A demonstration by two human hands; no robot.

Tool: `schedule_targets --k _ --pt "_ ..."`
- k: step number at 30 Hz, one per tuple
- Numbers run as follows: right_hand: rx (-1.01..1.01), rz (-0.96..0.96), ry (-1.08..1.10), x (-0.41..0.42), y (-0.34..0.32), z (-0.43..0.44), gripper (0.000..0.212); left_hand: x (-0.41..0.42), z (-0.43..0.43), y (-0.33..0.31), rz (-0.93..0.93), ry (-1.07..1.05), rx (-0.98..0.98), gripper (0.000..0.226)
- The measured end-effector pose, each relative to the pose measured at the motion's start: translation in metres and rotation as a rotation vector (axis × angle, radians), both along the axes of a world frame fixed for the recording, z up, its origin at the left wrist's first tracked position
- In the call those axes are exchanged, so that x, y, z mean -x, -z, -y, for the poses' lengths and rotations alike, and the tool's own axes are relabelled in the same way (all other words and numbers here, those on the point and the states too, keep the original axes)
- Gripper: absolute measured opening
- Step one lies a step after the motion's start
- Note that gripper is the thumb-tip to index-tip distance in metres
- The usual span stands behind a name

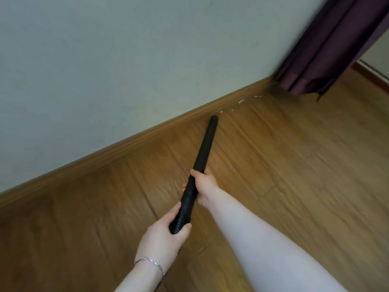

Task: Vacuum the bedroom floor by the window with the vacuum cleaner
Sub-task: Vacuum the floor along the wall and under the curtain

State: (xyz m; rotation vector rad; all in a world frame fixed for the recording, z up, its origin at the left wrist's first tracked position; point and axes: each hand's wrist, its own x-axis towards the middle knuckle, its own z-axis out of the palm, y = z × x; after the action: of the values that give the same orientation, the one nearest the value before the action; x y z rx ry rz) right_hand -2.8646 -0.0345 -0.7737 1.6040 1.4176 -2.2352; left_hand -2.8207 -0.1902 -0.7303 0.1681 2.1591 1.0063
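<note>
A black vacuum tube (205, 146) slants from my hands up to its tip on the wooden floor (294, 175), close to the brown skirting board (130, 142). My right hand (205, 189) grips the tube at its middle. My left hand (163, 234), with a thin bracelet on the wrist, holds the ribbed hose end lower down. Small white scraps (241, 101) lie on the floor along the skirting, just beyond the tube's tip. The vacuum's body is out of view.
A pale wall (126, 60) fills the upper left. A dark purple curtain (328, 45) hangs in the corner at the upper right, its hem just above the floor. Bare floorboards spread to the right.
</note>
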Motion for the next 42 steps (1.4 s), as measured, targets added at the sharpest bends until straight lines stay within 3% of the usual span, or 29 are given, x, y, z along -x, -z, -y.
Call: schedule_targets --k 12,38,42 --pt "-0.028 -0.052 0.103 0.039 0.021 -0.060 0.038 0.060 -0.055 0.027 0.014 0.152 -0.026 0.055" --pt "-0.096 -0.127 0.210 0.074 0.052 -0.140 0.048 0.112 -0.132 0.066 -0.020 0.245 -0.133 0.058" --pt "-0.113 -0.118 0.209 0.076 0.053 -0.160 0.041 0.113 -0.151 0.068 -0.034 0.255 -0.150 0.057"
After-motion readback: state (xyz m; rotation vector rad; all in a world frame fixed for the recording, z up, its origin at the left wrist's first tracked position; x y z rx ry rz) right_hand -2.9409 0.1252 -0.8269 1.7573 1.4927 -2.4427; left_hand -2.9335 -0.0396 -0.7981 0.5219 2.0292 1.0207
